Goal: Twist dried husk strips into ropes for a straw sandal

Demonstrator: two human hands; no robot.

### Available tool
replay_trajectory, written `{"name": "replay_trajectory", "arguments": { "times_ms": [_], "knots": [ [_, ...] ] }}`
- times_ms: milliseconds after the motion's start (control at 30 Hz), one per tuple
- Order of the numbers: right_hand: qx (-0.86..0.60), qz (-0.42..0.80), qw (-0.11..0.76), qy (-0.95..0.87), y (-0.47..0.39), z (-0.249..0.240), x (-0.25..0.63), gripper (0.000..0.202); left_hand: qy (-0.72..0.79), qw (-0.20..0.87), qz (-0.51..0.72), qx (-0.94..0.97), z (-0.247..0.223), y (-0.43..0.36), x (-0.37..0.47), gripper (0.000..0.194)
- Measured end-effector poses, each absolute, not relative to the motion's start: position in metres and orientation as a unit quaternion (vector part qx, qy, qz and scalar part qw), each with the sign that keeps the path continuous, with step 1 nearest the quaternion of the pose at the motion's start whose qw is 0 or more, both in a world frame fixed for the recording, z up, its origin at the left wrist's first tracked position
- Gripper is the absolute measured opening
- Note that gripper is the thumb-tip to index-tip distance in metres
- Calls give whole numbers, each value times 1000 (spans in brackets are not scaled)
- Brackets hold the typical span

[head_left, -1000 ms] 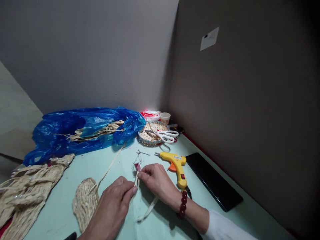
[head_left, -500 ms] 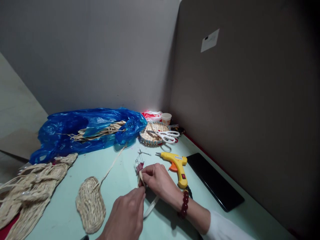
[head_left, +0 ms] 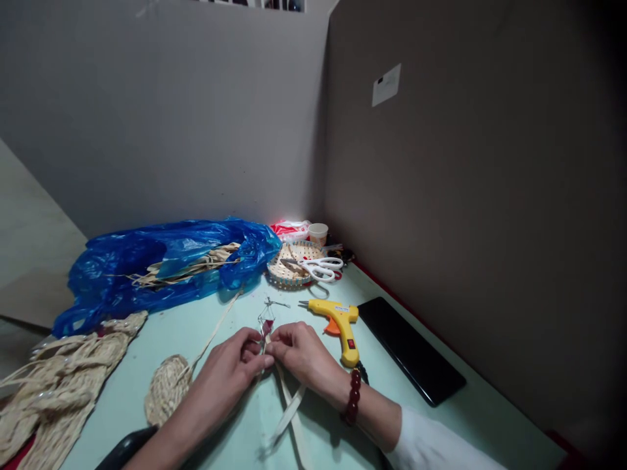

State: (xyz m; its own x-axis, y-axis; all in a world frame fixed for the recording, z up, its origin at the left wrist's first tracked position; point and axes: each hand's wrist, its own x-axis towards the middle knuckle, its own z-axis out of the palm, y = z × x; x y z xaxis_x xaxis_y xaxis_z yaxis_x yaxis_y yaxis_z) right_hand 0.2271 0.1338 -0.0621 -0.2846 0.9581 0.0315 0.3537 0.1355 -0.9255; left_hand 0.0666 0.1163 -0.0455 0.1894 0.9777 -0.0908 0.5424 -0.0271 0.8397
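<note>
A small wire frame [head_left: 267, 309] with a dark red piece [head_left: 266, 327] stands at the middle of the pale green table. My left hand [head_left: 230, 365] pinches its near end from the left, thumb and fingertips closed. From the right, my right hand [head_left: 304, 352], with a dark red bead bracelet [head_left: 353, 397] at the wrist, pinches a pale flat strip [head_left: 289, 405] at the same spot. The strip's long ends trail down and cross below the hands. Left of my left hand lies a woven straw oval [head_left: 166, 390], partly hidden behind the forearm.
A yellow glue gun [head_left: 343, 316] and a black phone-like slab [head_left: 411, 349] lie right. White scissors [head_left: 321, 266] rest on a round basket [head_left: 289, 277]. Behind are a cup [head_left: 318, 233] and a blue plastic bag [head_left: 117, 261]; braided straw pieces [head_left: 73, 378] lie left.
My left hand has moved up and forward to the wire frame's near end. The strip's ends now cross below my hands. The view has shifted slightly.
</note>
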Motion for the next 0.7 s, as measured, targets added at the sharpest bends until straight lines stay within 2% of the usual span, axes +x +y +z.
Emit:
{"name": "replay_trajectory", "arguments": {
  "times_ms": [133,300,433,567,700],
  "knots": [
    [-486,420,353,-680,132,-58,229,16,521,538,298,591,-54,130,72,29],
    [-477,447,349,-671,136,-64,227,13,492,617,324,522,-50,122,74,33],
    [-468,467,339,-670,138,-66,226,15,481,651,351,471,-49,123,75,41],
    [-461,452,329,-690,136,-59,230,17,489,659,371,435,-58,129,76,36],
    [-459,429,299,-718,132,-53,233,17,512,649,374,420,-65,130,74,39]
  ]
}}
